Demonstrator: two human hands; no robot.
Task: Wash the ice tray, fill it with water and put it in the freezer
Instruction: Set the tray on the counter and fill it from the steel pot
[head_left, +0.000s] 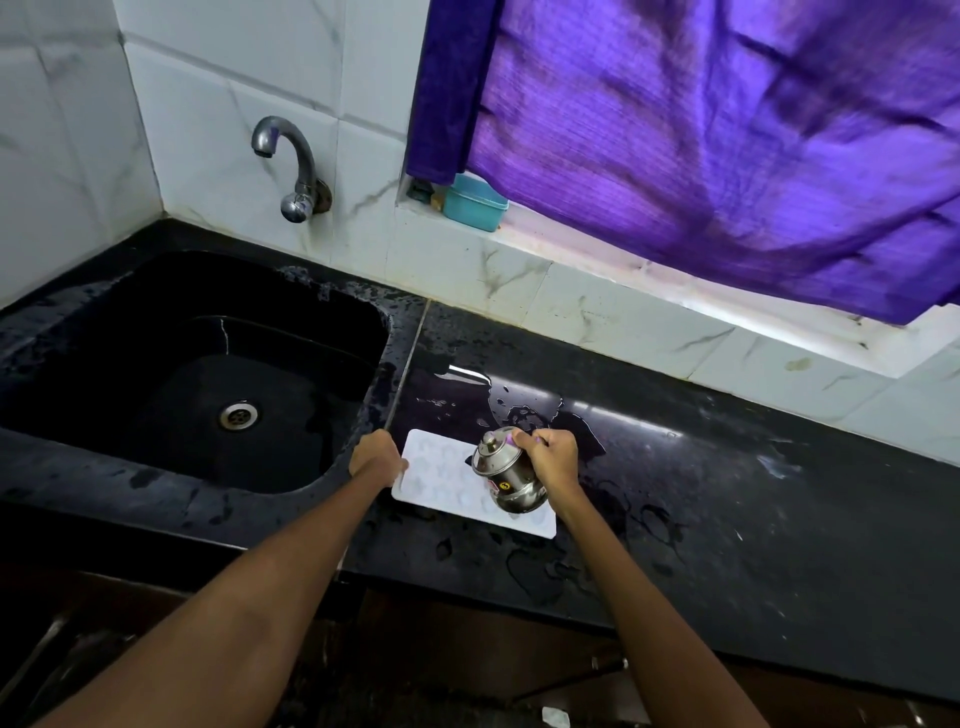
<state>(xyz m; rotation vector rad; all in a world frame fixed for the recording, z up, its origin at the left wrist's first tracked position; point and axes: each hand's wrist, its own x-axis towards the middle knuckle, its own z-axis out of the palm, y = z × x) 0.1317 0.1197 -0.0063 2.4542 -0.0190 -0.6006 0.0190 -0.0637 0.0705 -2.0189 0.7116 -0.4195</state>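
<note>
White ice tray flat on wet black table, just right of the sink, long axis running right and toward the person. Left hand fingers pinch its left edge; right hand fingers wrapped round tilted steel jug directly above tray's right half. Shallow cavities, water level unclear.

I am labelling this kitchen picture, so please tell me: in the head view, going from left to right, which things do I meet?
Sink drain → tap → left hand → ice tray → steel kettle → right hand → purple curtain.
</note>
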